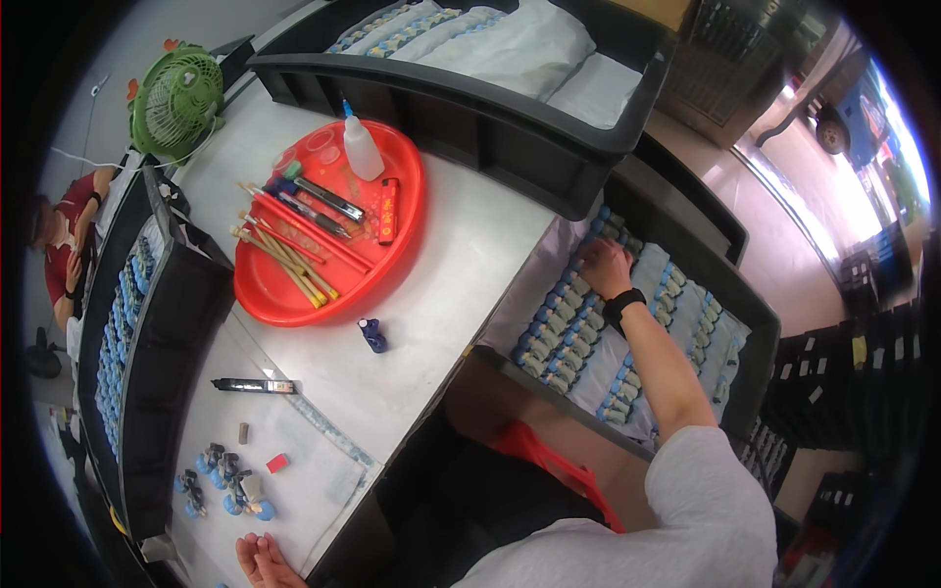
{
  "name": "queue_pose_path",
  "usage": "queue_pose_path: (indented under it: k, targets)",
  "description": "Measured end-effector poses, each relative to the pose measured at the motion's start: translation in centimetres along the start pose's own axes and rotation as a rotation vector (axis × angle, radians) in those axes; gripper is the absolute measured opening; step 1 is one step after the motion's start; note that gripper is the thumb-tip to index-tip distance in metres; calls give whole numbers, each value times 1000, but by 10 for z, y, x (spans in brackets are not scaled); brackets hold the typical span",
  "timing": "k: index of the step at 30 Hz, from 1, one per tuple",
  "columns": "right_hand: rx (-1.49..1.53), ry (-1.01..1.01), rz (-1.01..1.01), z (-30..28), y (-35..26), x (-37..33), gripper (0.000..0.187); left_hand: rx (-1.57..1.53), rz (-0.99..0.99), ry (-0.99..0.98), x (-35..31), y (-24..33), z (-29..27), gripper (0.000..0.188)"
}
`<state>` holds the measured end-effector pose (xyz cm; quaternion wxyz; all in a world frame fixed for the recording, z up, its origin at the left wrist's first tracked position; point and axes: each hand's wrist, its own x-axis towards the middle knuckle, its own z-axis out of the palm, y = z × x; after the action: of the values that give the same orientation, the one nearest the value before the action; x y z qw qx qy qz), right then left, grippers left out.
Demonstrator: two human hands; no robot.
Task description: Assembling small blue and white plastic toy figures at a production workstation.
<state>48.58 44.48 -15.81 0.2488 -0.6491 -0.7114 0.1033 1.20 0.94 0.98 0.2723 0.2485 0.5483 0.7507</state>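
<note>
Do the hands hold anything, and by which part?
Left hand: nothing visible held. Right hand: among figurines in the black bin; a grip cannot be told.

Right arm [665, 365] stretched well out sideways | right hand [605, 267] lowered, fingertips hard to see from here | left hand [263, 562] low, fingers loosely curled

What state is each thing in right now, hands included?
Left hand: fingers bent, near the table figurines
Right hand: inside the right crate, grip hidden
Right crate: open, holding rows of figurines
Far crate: open, contents partly covered
Red basin: open, partly filled
Squeeze bottle: upright, nozzle up
Black tool: lying flat
Table figurines: loosely clustered
Green fan: running or not, unclear
</note>
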Motion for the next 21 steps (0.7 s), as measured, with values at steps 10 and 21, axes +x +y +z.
queue_pose_path:
  k: [10, 21]
  targets:
    - [-48, 139, 13, 3, 24, 9, 17, 48, -12, 51, -2, -2, 1, 29]
    - [265, -559, -743, -21, -151, -44, 41, 744, 569, -228, -35, 0, 102, 23]
